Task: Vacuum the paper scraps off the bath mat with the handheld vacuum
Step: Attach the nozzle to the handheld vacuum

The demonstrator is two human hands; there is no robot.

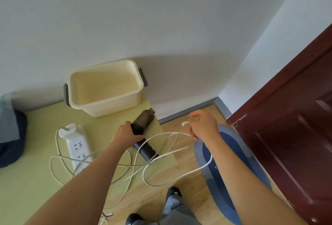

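Left hand (pixel 125 135), fingers wrapped around the dark cylindrical handheld vacuum (pixel 143 131) lying on the pale green table (pixel 36 179). Right hand (pixel 203 126), fingers pinched shut on the thin white cord (pixel 161 154), above the oval blue bath mat (pixel 231 176) on the wooden floor (pixel 190 197). Cream plastic tub (pixel 106 88) beside the vacuum's nozzle; white power strip (pixel 77 145) under cord loops.

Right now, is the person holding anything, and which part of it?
Yes. The left hand grips the dark handheld vacuum around its middle as it lies on the green surface. The right hand pinches the white cord near its plug end.
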